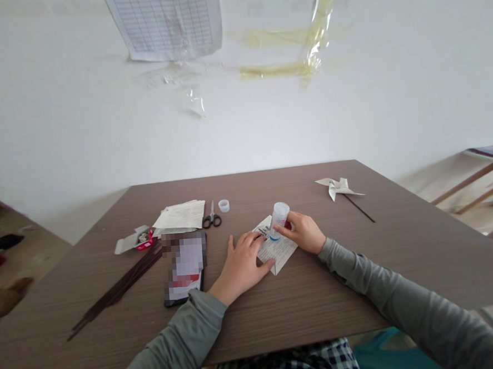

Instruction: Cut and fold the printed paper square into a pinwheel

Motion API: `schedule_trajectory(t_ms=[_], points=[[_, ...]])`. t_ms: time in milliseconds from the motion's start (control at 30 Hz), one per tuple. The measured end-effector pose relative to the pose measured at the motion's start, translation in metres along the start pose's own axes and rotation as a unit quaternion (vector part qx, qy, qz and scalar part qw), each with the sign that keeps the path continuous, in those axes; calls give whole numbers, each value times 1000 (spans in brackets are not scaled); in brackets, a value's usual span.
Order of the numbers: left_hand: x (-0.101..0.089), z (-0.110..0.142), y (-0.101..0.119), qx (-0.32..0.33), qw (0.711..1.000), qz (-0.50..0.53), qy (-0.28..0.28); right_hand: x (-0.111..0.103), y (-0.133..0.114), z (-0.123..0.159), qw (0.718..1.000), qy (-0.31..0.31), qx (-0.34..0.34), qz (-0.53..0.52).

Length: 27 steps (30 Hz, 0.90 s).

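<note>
One pinwheel (337, 186) is done, lying at 2 o'clock. The left hand (240, 265) presses flat on the paper square (275, 244). The right hand (303, 231) grips the glue stick (278, 218), tip down on it at table center.

Two hands: left hand (239, 264), right hand (303, 231). One glue bottle (278, 218), one printed paper square (275, 247). One pinwheel (338, 187), one pair of scissors (211, 216), one loose cap (223, 205), one phone (185, 268), one small box (136, 240), one bundle of dark sticks (119, 287), one paper stack (181, 215).

Right hand (304, 231) presses glue stick (279, 220) onto paper (275, 248) under left hand (241, 265).
</note>
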<state>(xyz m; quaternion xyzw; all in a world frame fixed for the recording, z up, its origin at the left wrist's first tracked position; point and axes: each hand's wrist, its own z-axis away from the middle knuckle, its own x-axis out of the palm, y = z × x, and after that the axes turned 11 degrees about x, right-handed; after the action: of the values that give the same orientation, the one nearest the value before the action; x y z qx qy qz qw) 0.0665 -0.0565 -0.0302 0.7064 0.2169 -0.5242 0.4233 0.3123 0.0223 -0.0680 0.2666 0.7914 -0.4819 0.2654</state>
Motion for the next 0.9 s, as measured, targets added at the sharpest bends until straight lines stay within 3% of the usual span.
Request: schedule_trajectory(t_ms=[367, 900], points=[[13, -6, -2, -27, 999, -34, 1, -10, -9, 0, 995, -24, -69, 63], [14, -7, -2, -57, 996, -63, -29, -3, 1, 2, 992, -34, -100, 64]])
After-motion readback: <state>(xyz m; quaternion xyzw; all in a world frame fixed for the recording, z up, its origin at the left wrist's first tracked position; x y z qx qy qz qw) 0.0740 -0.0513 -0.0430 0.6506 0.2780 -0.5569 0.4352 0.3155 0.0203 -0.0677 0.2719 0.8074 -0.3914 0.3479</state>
